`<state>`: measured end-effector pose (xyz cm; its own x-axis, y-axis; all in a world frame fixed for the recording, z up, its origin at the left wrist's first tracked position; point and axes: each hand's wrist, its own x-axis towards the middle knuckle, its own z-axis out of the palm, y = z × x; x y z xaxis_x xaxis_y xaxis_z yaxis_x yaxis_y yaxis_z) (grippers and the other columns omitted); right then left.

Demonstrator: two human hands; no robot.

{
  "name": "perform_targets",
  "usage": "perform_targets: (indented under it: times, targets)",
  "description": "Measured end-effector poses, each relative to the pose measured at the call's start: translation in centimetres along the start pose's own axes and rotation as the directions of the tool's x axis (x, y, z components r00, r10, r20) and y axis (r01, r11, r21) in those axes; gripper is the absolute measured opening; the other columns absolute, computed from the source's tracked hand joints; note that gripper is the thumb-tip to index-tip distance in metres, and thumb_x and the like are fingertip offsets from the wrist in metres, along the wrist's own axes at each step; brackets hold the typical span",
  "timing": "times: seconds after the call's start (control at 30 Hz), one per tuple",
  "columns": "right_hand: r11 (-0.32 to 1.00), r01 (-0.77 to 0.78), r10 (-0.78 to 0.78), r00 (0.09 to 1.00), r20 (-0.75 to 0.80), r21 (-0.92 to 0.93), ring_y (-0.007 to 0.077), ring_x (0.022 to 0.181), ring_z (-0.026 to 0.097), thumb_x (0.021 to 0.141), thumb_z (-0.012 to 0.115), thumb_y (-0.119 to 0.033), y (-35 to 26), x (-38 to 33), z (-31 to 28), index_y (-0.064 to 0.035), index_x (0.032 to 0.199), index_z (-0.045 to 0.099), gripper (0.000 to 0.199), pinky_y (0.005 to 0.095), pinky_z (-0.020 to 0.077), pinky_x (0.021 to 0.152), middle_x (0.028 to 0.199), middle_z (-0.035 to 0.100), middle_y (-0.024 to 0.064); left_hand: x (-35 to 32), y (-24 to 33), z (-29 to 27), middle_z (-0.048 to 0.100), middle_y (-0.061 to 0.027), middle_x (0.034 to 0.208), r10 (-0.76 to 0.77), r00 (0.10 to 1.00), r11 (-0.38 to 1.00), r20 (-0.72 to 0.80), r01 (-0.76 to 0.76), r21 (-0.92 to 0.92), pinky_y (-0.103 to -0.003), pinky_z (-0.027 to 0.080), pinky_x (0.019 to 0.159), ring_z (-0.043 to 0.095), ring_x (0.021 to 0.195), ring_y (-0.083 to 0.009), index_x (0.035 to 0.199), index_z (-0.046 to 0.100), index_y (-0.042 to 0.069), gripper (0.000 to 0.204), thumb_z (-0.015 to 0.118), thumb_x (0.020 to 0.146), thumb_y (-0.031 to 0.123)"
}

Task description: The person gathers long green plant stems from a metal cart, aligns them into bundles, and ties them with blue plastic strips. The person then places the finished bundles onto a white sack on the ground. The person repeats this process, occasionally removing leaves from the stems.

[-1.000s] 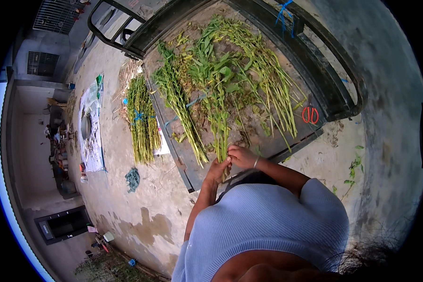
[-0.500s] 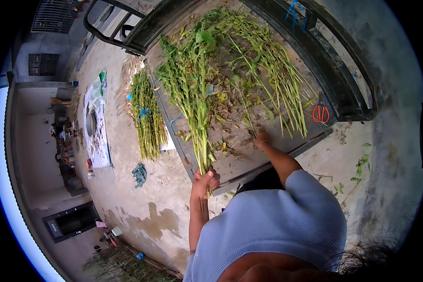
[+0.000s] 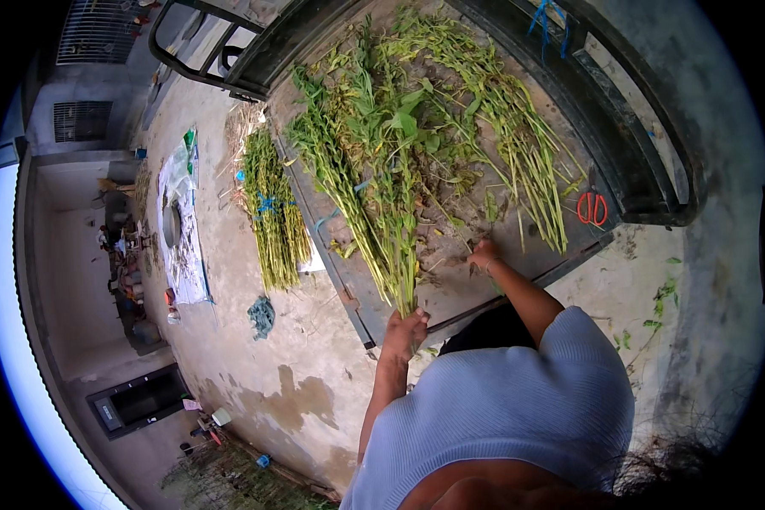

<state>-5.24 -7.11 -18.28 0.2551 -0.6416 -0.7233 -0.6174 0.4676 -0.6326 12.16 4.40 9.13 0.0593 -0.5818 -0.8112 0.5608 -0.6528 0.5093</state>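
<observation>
My left hand (image 3: pixel 406 333) is closed around the cut ends of a bunch of green leafy stalks (image 3: pixel 402 229) at the near edge of a cart bed (image 3: pixel 459 297). Just left of that bunch, more stalks (image 3: pixel 342 191) lie slanted on the bed. To the right, my right hand (image 3: pixel 483 255) is low over the bed with its fingers closed, apparently on the end of a thin plant stalk; the fingertips show small. Beyond it, a loose pile of yellowing stalks (image 3: pixel 527 161) fans out, with red-handled scissors (image 3: pixel 592 208) beside it.
Dark metal rails (image 3: pixel 629 119) border the bed at the far and right sides. On the concrete floor to the left stand a tied stalk bundle (image 3: pixel 274 208), a crumpled dark cloth (image 3: pixel 262 317) and a pale sheet (image 3: pixel 183 246). Dry leaves litter the bed.
My left hand has shifted right with its bunch, apart from the stalks now lying left of it. My right hand has moved slightly right and nearer.
</observation>
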Motion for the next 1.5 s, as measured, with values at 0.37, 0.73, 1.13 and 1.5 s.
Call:
perform_targets:
  times: [0.37, 0.73, 1.13, 1.5]
  targets:
    - [0.747, 0.348, -0.562, 0.786, 0.257, 0.567, 0.0077, 0.051, 0.049, 0.088, 0.049, -0.017, -7.2, -17.9, -3.1, -0.0025, 0.076, 0.051, 0.019, 0.0229, 0.0393, 0.046, 0.058, 0.053, 0.0018, 2.9, -1.4, 1.6, 0.056, -0.0205, 0.109, -0.109, 0.989, 0.989, 0.100, 0.117, -0.086, -0.034, 0.054, 0.073, 0.061, 0.089, -0.0241, 0.099, 0.052, 0.000, 0.018, 0.056, 0.081, 0.003]
    - [0.663, 0.610, -0.501, 0.792, 0.348, -0.434, 0.0309, 0.077, 0.058, 0.076, 0.054, -0.026, -11.9, 1.4, -6.8, -0.0083, 0.086, 0.065, 0.023, 0.0406, 0.0469, 0.071, 0.088, 0.061, 0.0172, 1.8, 0.8, 0.3, 0.056, -0.0053, 0.075, -0.059, 0.998, 0.998, -0.036, 0.058, -0.038, -0.019, 0.039, 0.042, 0.049, 0.052, -0.0088, 0.090, 0.053, 0.004, 0.010, 0.058, 0.083, 0.010]
    - [0.778, 0.127, -0.136, 0.990, 0.032, -0.615, 0.0297, 0.067, 0.061, 0.078, 0.055, -0.015, -12.3, 8.9, -6.9, -0.0007, 0.086, 0.063, 0.019, 0.0428, 0.0505, 0.057, 0.078, 0.062, 0.0168, -2.2, 4.6, 2.2, 0.037, 0.0041, 0.056, 0.023, 0.985, 0.978, 0.173, 0.013, -0.208, -0.016, 0.022, 0.033, 0.027, 0.038, -0.0013, 0.083, 0.048, 0.006, 0.014, 0.054, 0.086, 0.018]
    - [0.889, 0.003, -0.069, 0.990, -0.126, -0.458, 0.0298, 0.060, 0.056, 0.082, 0.052, -0.018, -1.8, 2.0, -3.6, -0.0040, 0.083, 0.061, 0.016, 0.0457, 0.0460, 0.052, 0.073, 0.058, 0.0159, -3.9, 0.8, 2.4, 0.039, 0.0007, 0.055, 0.107, 0.987, 0.993, 0.122, -0.101, -0.055, -0.020, 0.019, 0.033, 0.028, 0.038, -0.0048, 0.076, 0.042, 0.008, 0.016, 0.052, 0.087, 0.014]
